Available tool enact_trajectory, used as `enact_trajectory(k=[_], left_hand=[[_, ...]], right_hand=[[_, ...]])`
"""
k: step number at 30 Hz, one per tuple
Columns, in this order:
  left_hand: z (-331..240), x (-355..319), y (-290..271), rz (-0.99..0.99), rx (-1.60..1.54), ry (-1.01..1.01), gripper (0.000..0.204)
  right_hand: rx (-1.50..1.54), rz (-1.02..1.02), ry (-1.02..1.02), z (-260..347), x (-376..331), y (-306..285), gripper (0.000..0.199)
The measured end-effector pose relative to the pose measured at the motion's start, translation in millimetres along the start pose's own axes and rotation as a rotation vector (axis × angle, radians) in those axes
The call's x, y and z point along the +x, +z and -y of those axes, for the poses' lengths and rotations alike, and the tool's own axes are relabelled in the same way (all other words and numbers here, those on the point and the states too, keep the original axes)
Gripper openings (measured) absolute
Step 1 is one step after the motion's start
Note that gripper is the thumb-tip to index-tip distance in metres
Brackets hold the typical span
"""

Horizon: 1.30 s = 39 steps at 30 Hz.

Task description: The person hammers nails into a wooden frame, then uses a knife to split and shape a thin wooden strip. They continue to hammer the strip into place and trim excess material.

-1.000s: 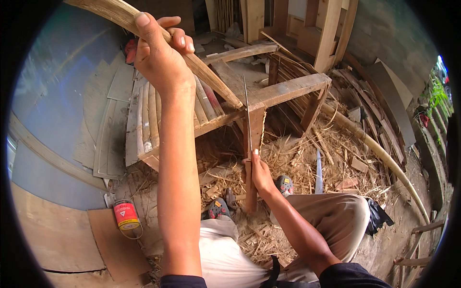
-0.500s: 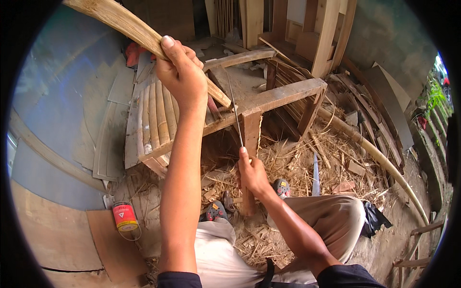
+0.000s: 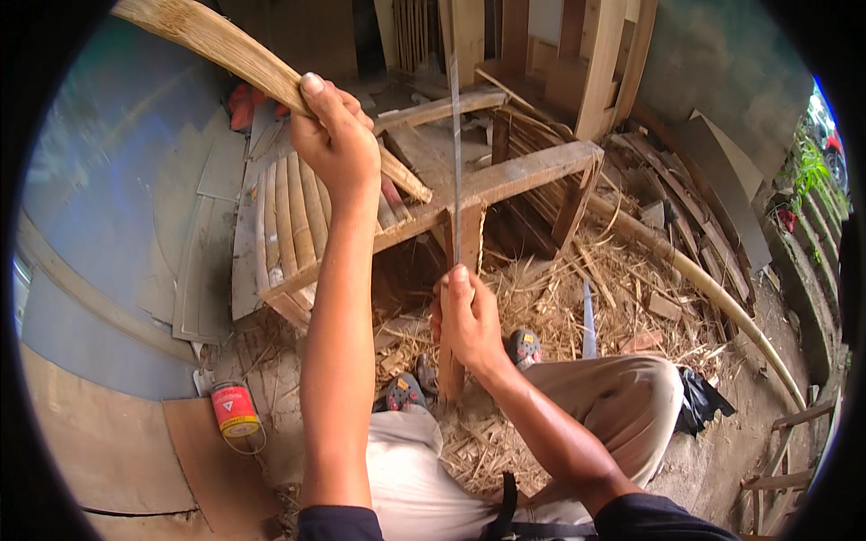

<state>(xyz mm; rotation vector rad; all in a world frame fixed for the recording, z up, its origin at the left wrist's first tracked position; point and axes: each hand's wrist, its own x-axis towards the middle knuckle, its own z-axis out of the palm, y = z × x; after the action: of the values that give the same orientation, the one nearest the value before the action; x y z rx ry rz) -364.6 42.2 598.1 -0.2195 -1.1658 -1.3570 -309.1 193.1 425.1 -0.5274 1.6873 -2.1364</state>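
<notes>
Nearest us, beyond our bent right leg (image 3: 600, 406), our right grip (image 3: 471, 317) is closed around the near end of a long thin blade (image 3: 457, 153), which we see almost edge-on, pointing straight away from us. Higher and to the left, our left grip (image 3: 336, 135) is wrapped around a bamboo strip (image 3: 216, 43), its thumb laid along the upper side. The strip's long axis runs aslant, from high on the left down toward the middle, so it slopes toward the blade's line rather than lying along it. Its lower end sits up and left from the right grip, just left of the blade, with a narrow gap between them; the left hand is the nearer to the strip. That end shows close by the near rail of the wooden bench (image 3: 541, 171), though we cannot tell whether they touch. Shavings (image 3: 532, 302) cover the ground around the bench, and farther off tall boards (image 3: 600, 68) stand upright.
</notes>
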Motion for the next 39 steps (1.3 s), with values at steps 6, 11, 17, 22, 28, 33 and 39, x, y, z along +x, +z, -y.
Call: enact_trajectory(k=[6,11,17,22,28,33,39], left_hand=[[5.8,4.5,-16.2,0.066,0.033,0.027,0.052],[1.9,12.0,-37.1,0.05,-0.12,-0.021,0.052],[-33.5,37.3,-64.6,-0.166,-0.368,-0.342,0.056],[-44.3,26.8,-59.8,-0.19,-0.431,-0.435,0.052],[-47.5,10.3,-51.7,-0.159,-0.415,-0.454,0.047],[-38.8,-26.9,-40.8,0.156,-0.283,-0.518,0.051],[-27.8,-92.1,-31.5,0.246,-0.267,-0.837,0.049]], right_hand=[[-0.096,-0.032,0.48,5.8,13.0,-5.7,0.062],[0.213,-0.041,0.327,22.5,7.7,-29.7,0.058],[-0.07,-0.231,0.066,74.6,25.2,-54.4,0.038],[-0.239,-0.164,-0.127,77.3,22.8,-62.0,0.038],[-0.126,-0.13,-0.181,56.6,-3.7,-52.4,0.017],[0.167,-0.088,-0.14,53.1,-10.3,-43.9,0.012],[0.43,0.009,0.046,55.2,-8.6,-44.9,0.006]])
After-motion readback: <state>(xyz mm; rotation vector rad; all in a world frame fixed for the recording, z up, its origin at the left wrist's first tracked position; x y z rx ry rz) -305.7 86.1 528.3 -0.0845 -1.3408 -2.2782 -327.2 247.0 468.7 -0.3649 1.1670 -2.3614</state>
